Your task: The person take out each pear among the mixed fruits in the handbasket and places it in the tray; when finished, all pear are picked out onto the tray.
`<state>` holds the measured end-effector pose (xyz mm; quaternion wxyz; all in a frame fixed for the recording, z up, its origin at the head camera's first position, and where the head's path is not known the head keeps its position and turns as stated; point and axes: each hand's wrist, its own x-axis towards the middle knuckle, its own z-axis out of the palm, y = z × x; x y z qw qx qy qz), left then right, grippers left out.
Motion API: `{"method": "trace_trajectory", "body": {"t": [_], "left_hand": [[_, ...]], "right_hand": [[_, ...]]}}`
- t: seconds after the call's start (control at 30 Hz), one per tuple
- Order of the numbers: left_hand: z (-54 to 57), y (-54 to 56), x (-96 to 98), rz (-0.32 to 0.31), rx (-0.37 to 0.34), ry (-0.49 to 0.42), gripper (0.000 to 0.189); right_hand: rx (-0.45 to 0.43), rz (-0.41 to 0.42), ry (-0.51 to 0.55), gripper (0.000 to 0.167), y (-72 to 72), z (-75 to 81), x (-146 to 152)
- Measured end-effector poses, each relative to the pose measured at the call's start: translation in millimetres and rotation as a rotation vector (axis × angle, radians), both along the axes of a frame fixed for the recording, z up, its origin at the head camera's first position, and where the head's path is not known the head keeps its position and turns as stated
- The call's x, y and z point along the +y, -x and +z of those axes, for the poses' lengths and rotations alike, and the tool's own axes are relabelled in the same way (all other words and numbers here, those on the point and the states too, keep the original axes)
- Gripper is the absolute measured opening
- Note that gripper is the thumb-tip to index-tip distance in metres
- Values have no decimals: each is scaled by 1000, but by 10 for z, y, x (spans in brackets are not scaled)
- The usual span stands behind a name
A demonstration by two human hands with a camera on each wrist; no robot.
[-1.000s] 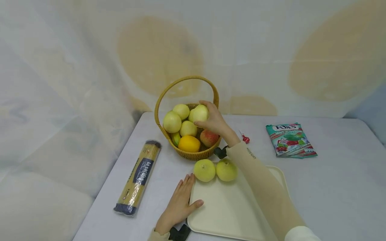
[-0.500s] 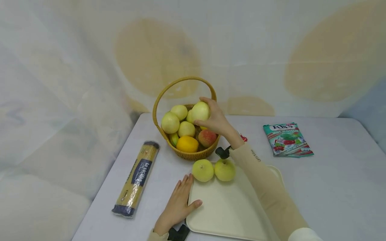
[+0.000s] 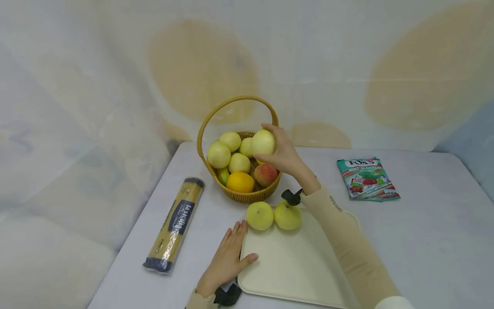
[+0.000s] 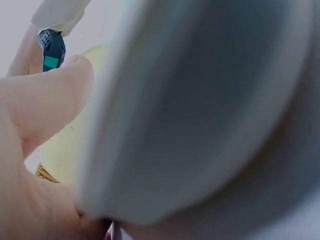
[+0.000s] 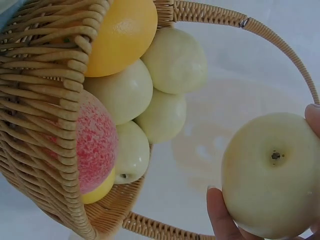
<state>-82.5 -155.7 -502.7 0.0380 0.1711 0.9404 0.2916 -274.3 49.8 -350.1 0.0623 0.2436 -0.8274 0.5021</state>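
My right hand [image 3: 285, 152] grips a pale green apple [image 3: 264, 143] over the right side of a wicker basket [image 3: 247, 198]. In the right wrist view, that apple [image 5: 272, 175] hangs apart from the fruit in the basket, its dimpled end showing. The basket holds several similar pale apples [image 3: 218, 154], an orange [image 3: 240, 182] and a red peach [image 3: 266, 175]. My left hand [image 3: 227, 257] lies flat with straight fingers along the left edge of a cream tray [image 3: 293, 266], thumb over its rim. Two yellow-green apples [image 3: 260, 216] sit at the tray's back left.
A pack of spaghetti [image 3: 174, 225] lies left of the tray. A green Fox's candy bag [image 3: 368, 179] lies at the back right. The basket's tall handle [image 3: 239, 98] arches above the fruit. A cloth backdrop [image 3: 308, 64] hangs behind the table.
My right hand has lifted the apple slightly and moved it right, uncovering more of the apple behind it. The left hand stays at the tray's edge.
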Motion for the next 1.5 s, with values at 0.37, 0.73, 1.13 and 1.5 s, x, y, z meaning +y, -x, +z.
{"method": "trace_trajectory", "body": {"t": [0.37, 0.73, 1.13, 1.5], "left_hand": [[-18, 16, 10, -1, -15, 2, 88], [-9, 4, 14, 0, -14, 0, 88], [2, -6, 10, 0, -15, -11, 88], [-10, 0, 4, -3, -6, -6, 88]], "right_hand": [[-1, -2, 13, 83, -67, -20, 88], [59, -6, 24, 84, -180, -13, 224], [122, -25, 22, 84, -271, -49, 347], [119, -52, 8, 86, -364, -61, 469]]}}
